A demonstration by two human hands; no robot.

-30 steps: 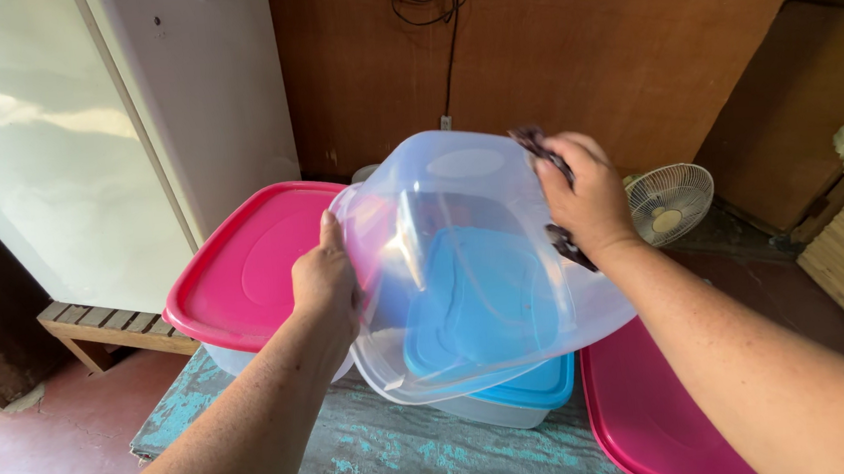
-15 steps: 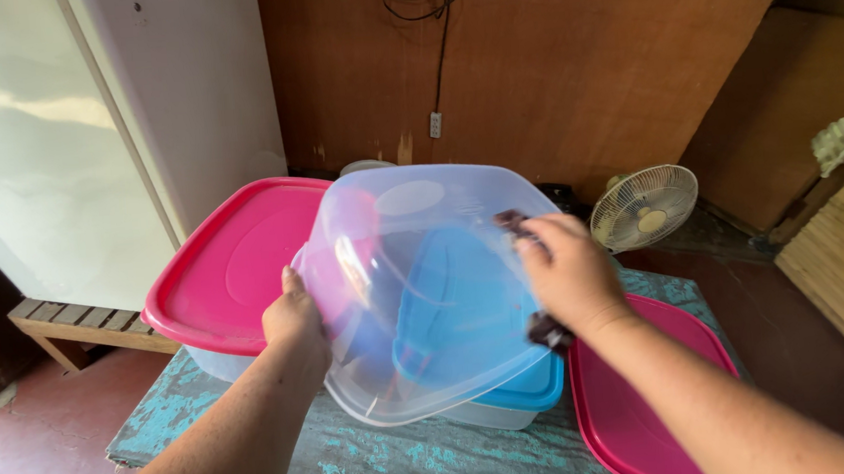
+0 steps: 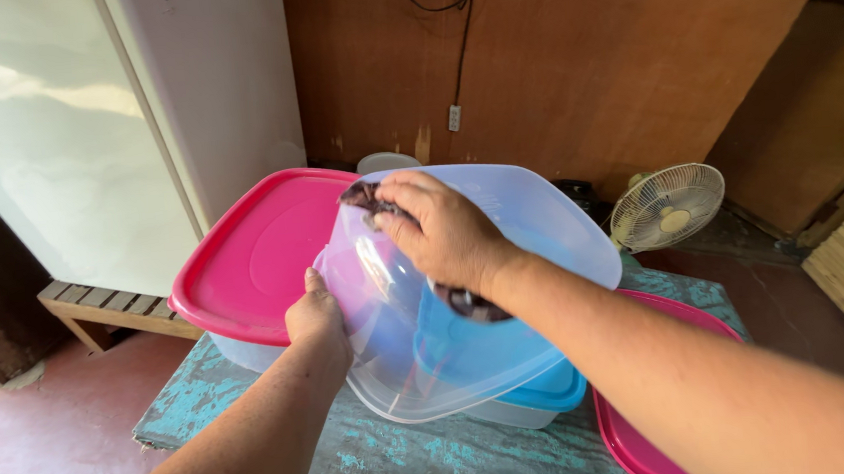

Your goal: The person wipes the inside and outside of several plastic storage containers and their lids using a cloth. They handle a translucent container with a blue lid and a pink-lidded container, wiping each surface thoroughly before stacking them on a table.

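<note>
A large clear plastic tub (image 3: pixel 420 337) is held tilted above the worn turquoise-painted wooden table (image 3: pixel 399 459), its underside turned up toward the camera so that the outer surface can be reached. The left hand (image 3: pixel 316 321) is clamped on the tub's near-left rim, thumb on the outside, which keeps the tub steady at that angle. The right hand (image 3: pixel 442 230) is closed on a dark crumpled cloth (image 3: pixel 363 193) and pressed flat against the far upper part of the tub's base; a second fold of the cloth shows under the wrist.

Seen through and below the clear wall, a smaller box with a blue lid (image 3: pixel 545 393) stands on the table. At the left, a big container with a pink lid (image 3: pixel 253 255) stands just behind the left hand, and at the right a loose pink lid (image 3: pixel 648 430) lies flat on the table edge. A small white fan (image 3: pixel 667 206) stands on the floor further right, near the brown wooden wall (image 3: pixel 578 54).
</note>
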